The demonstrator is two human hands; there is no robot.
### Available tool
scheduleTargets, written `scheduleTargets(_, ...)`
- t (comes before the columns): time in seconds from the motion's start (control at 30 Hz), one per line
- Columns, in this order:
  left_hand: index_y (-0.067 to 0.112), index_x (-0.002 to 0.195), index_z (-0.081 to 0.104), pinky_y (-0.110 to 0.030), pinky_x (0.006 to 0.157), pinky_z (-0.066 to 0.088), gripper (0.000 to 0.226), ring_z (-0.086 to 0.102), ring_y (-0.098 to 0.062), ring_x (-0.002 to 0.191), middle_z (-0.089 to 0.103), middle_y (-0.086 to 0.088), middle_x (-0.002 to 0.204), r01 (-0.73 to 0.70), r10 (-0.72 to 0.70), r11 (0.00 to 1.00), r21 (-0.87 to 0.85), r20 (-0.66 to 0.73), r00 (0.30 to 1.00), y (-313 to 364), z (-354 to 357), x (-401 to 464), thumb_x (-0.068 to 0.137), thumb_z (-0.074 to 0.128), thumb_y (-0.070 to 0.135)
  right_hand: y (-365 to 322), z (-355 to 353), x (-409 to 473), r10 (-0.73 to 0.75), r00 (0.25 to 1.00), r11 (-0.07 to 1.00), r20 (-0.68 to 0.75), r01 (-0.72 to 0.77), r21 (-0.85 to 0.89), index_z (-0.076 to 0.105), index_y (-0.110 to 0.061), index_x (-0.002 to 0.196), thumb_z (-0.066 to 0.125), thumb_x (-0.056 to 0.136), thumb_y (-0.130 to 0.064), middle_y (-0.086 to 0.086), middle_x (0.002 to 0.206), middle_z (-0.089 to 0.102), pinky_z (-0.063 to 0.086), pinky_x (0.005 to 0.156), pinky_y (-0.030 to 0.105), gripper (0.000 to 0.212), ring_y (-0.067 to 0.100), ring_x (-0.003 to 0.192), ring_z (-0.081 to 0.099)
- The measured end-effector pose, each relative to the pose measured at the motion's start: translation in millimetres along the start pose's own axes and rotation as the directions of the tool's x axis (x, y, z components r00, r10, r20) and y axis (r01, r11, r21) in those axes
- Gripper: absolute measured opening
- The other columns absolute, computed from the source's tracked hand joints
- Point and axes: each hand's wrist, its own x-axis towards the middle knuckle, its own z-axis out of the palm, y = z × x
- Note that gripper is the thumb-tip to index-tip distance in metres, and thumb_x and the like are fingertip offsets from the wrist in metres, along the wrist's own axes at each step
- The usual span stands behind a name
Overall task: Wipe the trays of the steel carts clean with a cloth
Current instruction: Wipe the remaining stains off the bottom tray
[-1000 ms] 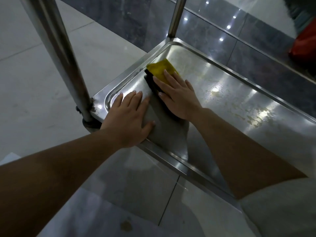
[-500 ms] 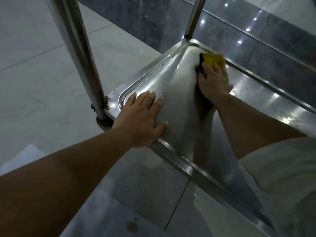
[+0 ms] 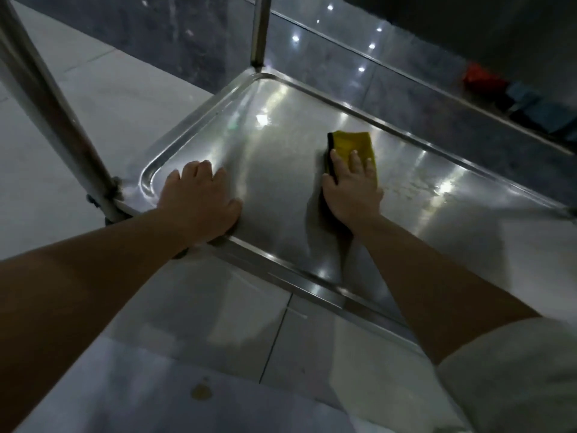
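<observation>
The low steel cart tray point(image 3: 281, 195) fills the middle of the head view, shiny with pale smears towards its right side. My right hand point(image 3: 351, 189) lies flat on a folded yellow cloth with a dark edge point(image 3: 354, 146) and presses it onto the tray's middle. My left hand point(image 3: 199, 198) rests flat, fingers spread, on the tray's near left corner and rim, holding nothing. Most of the cloth's near part is hidden under my right hand.
Steel cart posts rise at the near left corner point(image 3: 56, 120) and the far left corner point(image 3: 260, 32). Pale floor tiles lie to the left and below. A dark glossy floor strip runs behind the tray, with red and blue items point(image 3: 512, 95) at far right.
My right hand has slid the cloth from the tray's left end up to the far corner, then right and back towards the middle. My left hand stayed on the near left corner.
</observation>
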Motion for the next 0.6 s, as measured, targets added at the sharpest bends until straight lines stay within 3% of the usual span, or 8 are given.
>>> scheduleTargets(0.1,0.009,0.142,0.035,-0.05,0.106,0.032,0.062,0.038,-0.034,0.13,0.041,-0.016,0.143,-0.01,0.009,0.996,-0.084,-0.016,1.0,39.6,2.8,0.5,0.095,0.036,0.049,5.1,0.7,-25.5,-0.092,0.995,0.996,-0.036,0.092,0.011,0.021,-0.045,0.148,0.032,0.099,-0.049,-0.002,0.162,0.011,0.018,0.113,0.057,0.05,0.026,0.148,0.002)
scheduleTargets(0.23,0.013,0.15,0.024,-0.062,0.113,0.012,0.065,0.017,-0.026,0.146,0.02,-0.009,0.159,-0.047,0.046,0.996,-0.07,-0.012,0.999,98.1,24.3,-1.6,0.097,0.027,0.05,22.8,-6.7,-39.2,-0.264,0.964,0.964,-0.015,0.264,-0.004,0.028,-0.042,0.147,0.032,0.101,-0.044,0.001,0.161,0.015,0.025,0.112,0.056,0.046,0.031,0.148,0.005)
scheduleTargets(0.33,0.011,0.15,0.024,-0.057,0.114,0.008,0.065,0.015,-0.028,0.146,0.021,-0.012,0.158,-0.135,0.133,0.99,-0.026,-0.081,0.988,115.6,42.4,-7.8,0.096,0.02,0.047,26.7,-5.6,-37.8,-0.271,0.962,0.962,0.024,0.271,-0.032,0.022,-0.047,0.147,0.035,0.099,-0.05,-0.001,0.162,0.01,0.025,0.11,0.059,0.05,0.032,0.148,0.001)
scheduleTargets(0.6,0.013,0.145,0.037,-0.056,0.114,0.013,0.065,0.026,-0.028,0.143,0.034,-0.014,0.153,-0.156,0.14,0.984,-0.087,-0.165,0.976,111.1,44.6,-8.9,0.093,0.019,0.048,25.4,-1.6,13.2,-0.229,0.971,0.968,0.073,0.235,-0.083,0.018,-0.054,0.145,0.035,0.096,-0.052,-0.007,0.162,0.005,0.024,0.108,0.064,0.052,0.028,0.148,-0.002)
